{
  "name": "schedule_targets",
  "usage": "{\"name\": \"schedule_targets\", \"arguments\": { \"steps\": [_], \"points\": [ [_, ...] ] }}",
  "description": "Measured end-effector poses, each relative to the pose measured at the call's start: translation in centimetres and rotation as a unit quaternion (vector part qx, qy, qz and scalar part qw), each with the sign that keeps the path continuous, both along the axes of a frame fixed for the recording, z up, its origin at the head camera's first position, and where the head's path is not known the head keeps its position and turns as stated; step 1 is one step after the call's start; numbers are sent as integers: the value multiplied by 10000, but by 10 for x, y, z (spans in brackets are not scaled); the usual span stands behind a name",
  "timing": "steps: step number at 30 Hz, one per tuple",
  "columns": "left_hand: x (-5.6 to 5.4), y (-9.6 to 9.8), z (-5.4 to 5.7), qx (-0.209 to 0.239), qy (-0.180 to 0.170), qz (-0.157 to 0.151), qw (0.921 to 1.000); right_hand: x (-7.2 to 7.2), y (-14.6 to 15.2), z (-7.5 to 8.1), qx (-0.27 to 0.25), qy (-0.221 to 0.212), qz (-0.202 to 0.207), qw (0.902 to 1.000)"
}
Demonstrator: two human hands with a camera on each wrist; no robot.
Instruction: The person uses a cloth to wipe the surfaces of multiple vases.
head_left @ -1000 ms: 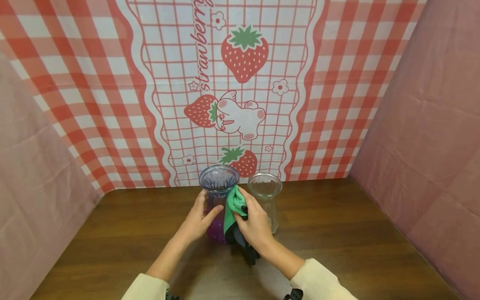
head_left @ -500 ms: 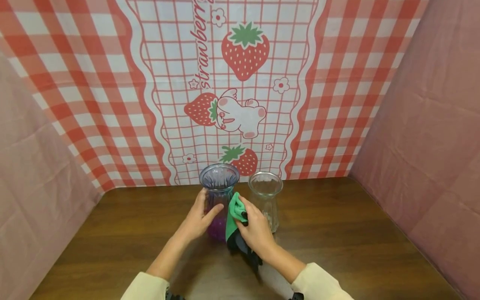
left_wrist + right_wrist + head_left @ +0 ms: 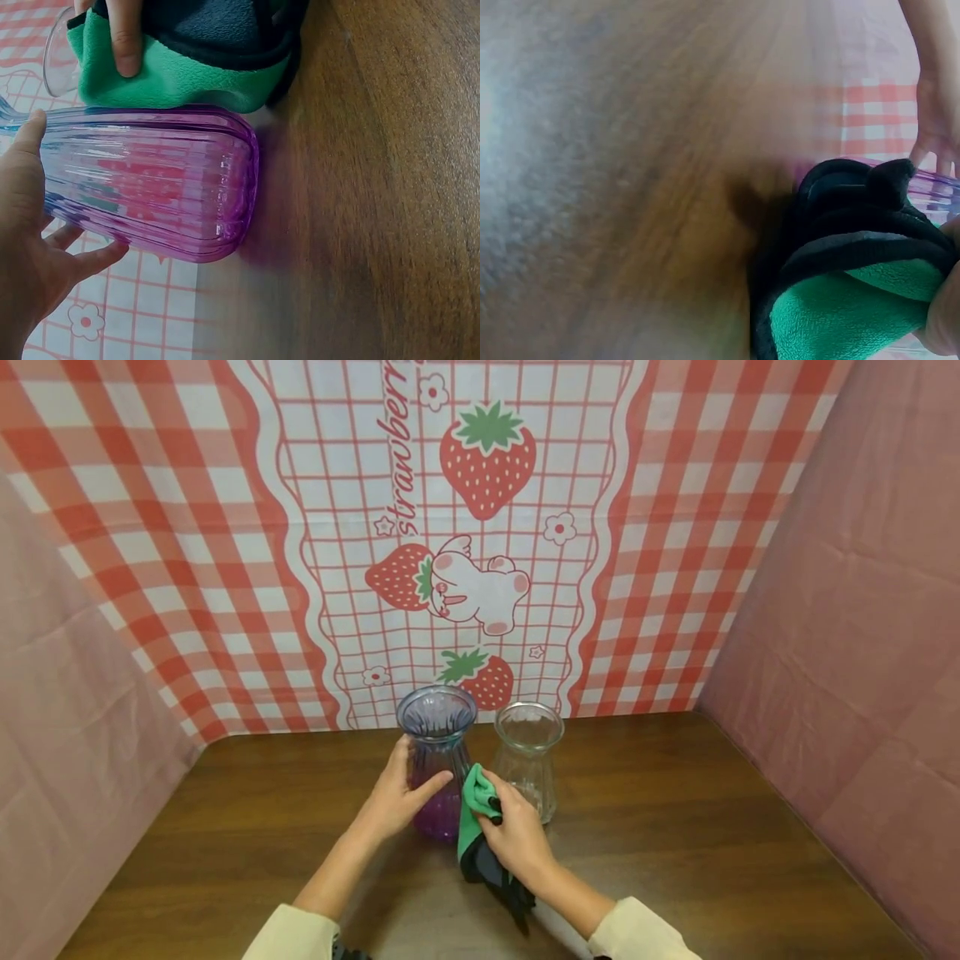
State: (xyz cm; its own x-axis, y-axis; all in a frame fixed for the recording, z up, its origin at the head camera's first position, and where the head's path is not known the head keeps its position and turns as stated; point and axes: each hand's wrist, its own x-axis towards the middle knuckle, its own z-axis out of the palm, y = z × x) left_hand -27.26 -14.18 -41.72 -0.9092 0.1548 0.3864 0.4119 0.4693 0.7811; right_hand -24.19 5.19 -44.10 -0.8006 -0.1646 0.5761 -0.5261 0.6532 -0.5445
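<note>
A ribbed glass vase, blue at its flared rim and purple toward the base, stands upright on the table. My left hand grips its left side, the thumb lying across the front; in the left wrist view the fingers spread around the upper body. Bunched in my right hand is a green cloth with dark edging and a dark side. It hangs along the vase's right side, and the left wrist view shows the cloth right against the glass. Part of the cloth is hidden behind my right fingers.
A clear glass vase stands just right of the coloured one, partly behind my right hand. The wooden table meets a red-and-white strawberry-print cloth backdrop at the back. Pink fabric panels flank both sides.
My right hand has slid down with the green cloth, from near the coloured vase's neck to lower along its right side. My left hand and both vases have stayed in place.
</note>
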Motion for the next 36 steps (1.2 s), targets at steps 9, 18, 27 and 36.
{"name": "schedule_targets", "arguments": {
  "steps": [9, 18, 27, 36],
  "points": [
    [-1, 2, 0, 205, 33, -159, 9997, -3, -4, 27, -364, 817, 130, 9959],
    [-1, 1, -1, 284, 3, -286, 9992, -4, -9, 40, -217, 970, 108, 9950],
    [-1, 2, 1, 167, -52, -287, 9994, -4, -5, 27, 160, 676, 133, 9975],
    [-3, 1, 0, 137, -69, -247, 9996, 0, 2, 1, 366, -42, 90, 9993]
  ]
}}
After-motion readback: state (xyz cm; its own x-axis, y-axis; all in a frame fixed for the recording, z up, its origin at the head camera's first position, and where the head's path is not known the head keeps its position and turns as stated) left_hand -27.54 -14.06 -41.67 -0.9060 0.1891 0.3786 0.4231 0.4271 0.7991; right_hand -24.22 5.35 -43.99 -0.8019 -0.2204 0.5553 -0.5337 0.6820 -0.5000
